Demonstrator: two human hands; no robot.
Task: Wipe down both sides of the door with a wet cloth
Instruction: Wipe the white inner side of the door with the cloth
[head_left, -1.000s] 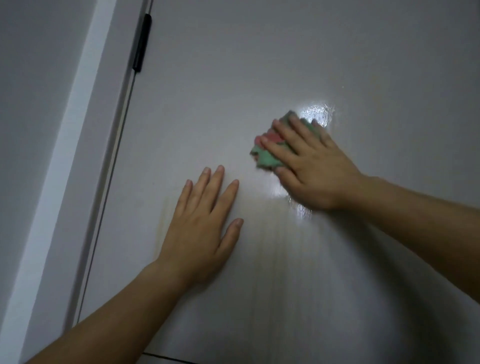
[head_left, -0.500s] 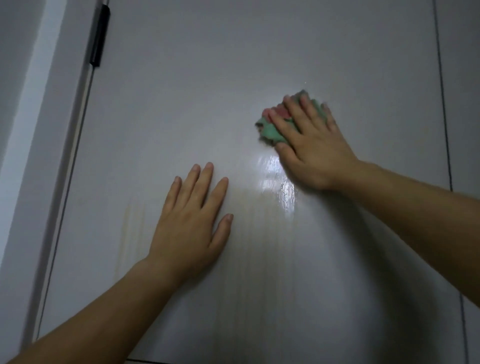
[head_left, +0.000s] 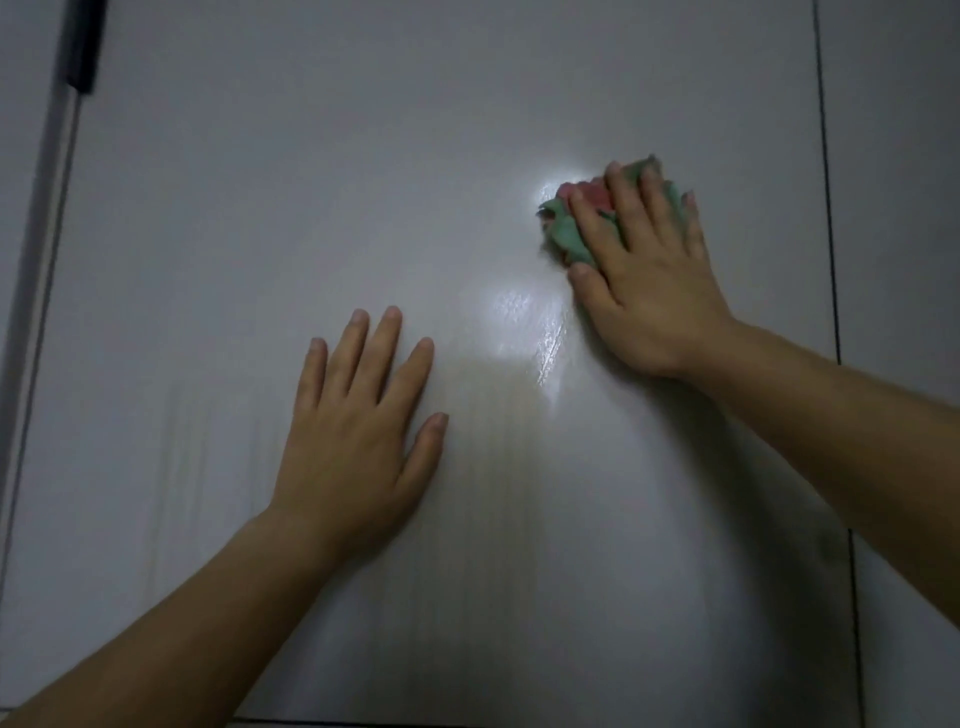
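While we are steadying the door (head_left: 311, 182) with our left hand (head_left: 353, 441) lying flat, spread and empty, we are pressing the bunched cloth (head_left: 566, 234) onto its right part under our right hand (head_left: 644, 280), fingers seemingly straight, blur possibly hiding any pinch.

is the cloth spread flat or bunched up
Bunched up: the cloth shows crumpled green and red folds poking out from under the right hand.

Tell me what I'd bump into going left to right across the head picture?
hinge → left hand flat on the door → wet patch → right hand pressing the cloth → seam
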